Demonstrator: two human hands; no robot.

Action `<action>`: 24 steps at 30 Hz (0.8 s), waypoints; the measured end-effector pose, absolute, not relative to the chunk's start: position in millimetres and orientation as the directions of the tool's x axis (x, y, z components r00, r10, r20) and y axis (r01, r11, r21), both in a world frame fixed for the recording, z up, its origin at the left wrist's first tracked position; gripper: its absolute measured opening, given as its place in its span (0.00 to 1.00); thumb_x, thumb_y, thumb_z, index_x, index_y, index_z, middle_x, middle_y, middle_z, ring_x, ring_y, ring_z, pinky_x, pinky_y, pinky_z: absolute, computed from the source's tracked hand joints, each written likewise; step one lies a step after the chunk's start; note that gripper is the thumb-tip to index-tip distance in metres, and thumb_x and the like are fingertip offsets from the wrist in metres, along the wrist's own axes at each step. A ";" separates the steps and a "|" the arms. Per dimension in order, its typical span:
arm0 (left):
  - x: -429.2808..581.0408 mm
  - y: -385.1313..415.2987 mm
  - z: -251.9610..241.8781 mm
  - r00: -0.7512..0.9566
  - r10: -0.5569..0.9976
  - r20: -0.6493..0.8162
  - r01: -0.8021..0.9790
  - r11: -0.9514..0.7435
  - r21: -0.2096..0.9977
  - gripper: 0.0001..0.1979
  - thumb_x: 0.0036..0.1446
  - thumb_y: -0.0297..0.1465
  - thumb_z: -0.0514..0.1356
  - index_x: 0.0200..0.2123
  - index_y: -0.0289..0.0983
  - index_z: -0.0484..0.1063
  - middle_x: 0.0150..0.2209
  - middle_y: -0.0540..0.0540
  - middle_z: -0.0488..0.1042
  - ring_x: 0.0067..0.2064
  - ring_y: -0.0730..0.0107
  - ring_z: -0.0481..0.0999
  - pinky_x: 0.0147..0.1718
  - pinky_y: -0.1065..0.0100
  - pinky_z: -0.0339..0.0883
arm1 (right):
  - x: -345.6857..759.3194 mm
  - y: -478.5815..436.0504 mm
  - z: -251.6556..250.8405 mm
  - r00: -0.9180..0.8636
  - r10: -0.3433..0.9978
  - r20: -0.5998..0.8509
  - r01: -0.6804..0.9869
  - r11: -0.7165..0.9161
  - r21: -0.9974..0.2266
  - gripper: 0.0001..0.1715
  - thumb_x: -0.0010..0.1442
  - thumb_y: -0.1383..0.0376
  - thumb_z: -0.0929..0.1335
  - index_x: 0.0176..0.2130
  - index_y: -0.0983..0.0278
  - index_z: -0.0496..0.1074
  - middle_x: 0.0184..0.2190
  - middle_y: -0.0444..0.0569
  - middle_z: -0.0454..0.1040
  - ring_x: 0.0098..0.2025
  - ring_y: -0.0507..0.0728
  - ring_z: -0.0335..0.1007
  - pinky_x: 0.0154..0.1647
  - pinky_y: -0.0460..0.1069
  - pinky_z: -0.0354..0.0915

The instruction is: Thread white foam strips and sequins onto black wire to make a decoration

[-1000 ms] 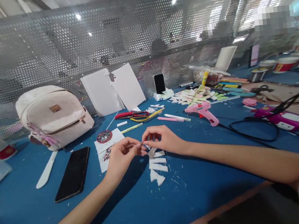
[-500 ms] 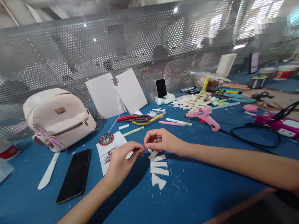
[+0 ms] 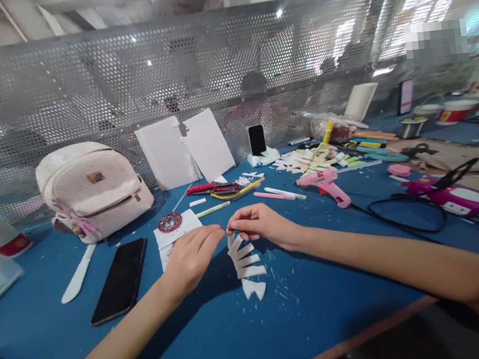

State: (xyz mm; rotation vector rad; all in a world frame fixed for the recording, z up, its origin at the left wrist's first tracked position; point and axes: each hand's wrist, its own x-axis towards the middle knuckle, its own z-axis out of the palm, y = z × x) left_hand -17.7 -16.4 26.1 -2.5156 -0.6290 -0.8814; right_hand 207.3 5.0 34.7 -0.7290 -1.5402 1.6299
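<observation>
My right hand (image 3: 256,224) is pinched closed on the top end of a string of white foam pieces (image 3: 245,263), lifting it so the upper pieces fan out above the blue table (image 3: 221,330). My left hand (image 3: 190,257) reaches in from the left, fingers together and pointing at that same top end, fingertips touching it. The lower white pieces still rest on the table. Just left of my left hand lies a white paper with a round sequin lid (image 3: 169,221).
A black phone (image 3: 119,279) and white plastic knife (image 3: 77,274) lie at the left, a beige backpack (image 3: 92,188) behind them. Scissors (image 3: 212,188), pens, a pink glue gun (image 3: 325,184) with black cord, foam scraps and white sheets fill the back. A perforated screen borders the table.
My right hand has lifted the top of the white foam string, so the pieces fan upward instead of lying flat. My left hand has straightened its fingers. The camera view shifted slightly.
</observation>
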 end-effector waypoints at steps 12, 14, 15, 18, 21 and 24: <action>-20.0 -14.3 22.1 0.658 0.309 0.686 0.537 -0.832 -0.140 0.10 0.67 0.24 0.53 0.48 0.35 0.72 0.44 0.39 0.80 0.45 0.64 0.80 0.46 0.66 0.73 | 204.4 4.6 27.6 -0.600 0.799 -0.045 -0.209 -0.210 -0.955 0.16 0.51 0.64 0.78 0.37 0.69 0.73 0.29 0.50 0.79 0.23 0.45 0.67 0.19 0.39 0.54; -19.2 -14.8 22.2 0.660 0.303 0.688 0.529 -0.837 -0.139 0.10 0.67 0.23 0.54 0.48 0.35 0.71 0.44 0.39 0.80 0.44 0.64 0.80 0.45 0.66 0.74 | 204.6 5.0 27.3 -0.607 0.793 -0.056 -0.184 -0.209 -0.961 0.16 0.51 0.64 0.77 0.38 0.69 0.75 0.30 0.52 0.80 0.22 0.45 0.66 0.19 0.39 0.54; -18.9 -15.0 22.1 0.662 0.300 0.687 0.527 -0.838 -0.141 0.11 0.67 0.23 0.54 0.49 0.35 0.71 0.44 0.39 0.80 0.44 0.64 0.80 0.45 0.66 0.74 | 204.8 5.4 26.9 -0.610 0.790 -0.058 -0.174 -0.205 -0.963 0.16 0.51 0.64 0.77 0.38 0.69 0.75 0.31 0.52 0.80 0.22 0.45 0.66 0.19 0.39 0.54; -18.9 -15.3 22.0 0.661 0.291 0.692 0.521 -0.842 -0.143 0.11 0.66 0.22 0.55 0.49 0.34 0.72 0.44 0.38 0.80 0.45 0.63 0.80 0.45 0.65 0.74 | 205.3 6.9 25.3 -0.619 0.783 -0.050 -0.159 -0.188 -0.969 0.15 0.51 0.63 0.77 0.37 0.69 0.78 0.31 0.52 0.80 0.22 0.45 0.65 0.19 0.40 0.54; -19.1 -15.6 21.7 0.656 0.287 0.698 0.515 -0.846 -0.136 0.11 0.66 0.23 0.55 0.49 0.34 0.72 0.44 0.38 0.80 0.44 0.62 0.80 0.44 0.65 0.74 | 205.8 7.7 25.1 -0.635 0.771 -0.042 -0.142 -0.170 -0.975 0.15 0.51 0.62 0.77 0.38 0.69 0.80 0.31 0.52 0.80 0.22 0.45 0.63 0.19 0.40 0.53; -19.2 -15.7 21.5 0.661 0.275 0.698 0.500 -0.855 -0.137 0.12 0.66 0.24 0.55 0.51 0.35 0.72 0.44 0.38 0.80 0.44 0.62 0.81 0.44 0.65 0.75 | 206.3 7.4 26.4 -0.649 0.759 -0.048 -0.130 -0.173 -0.976 0.15 0.51 0.62 0.77 0.37 0.69 0.81 0.30 0.51 0.80 0.22 0.45 0.62 0.19 0.41 0.52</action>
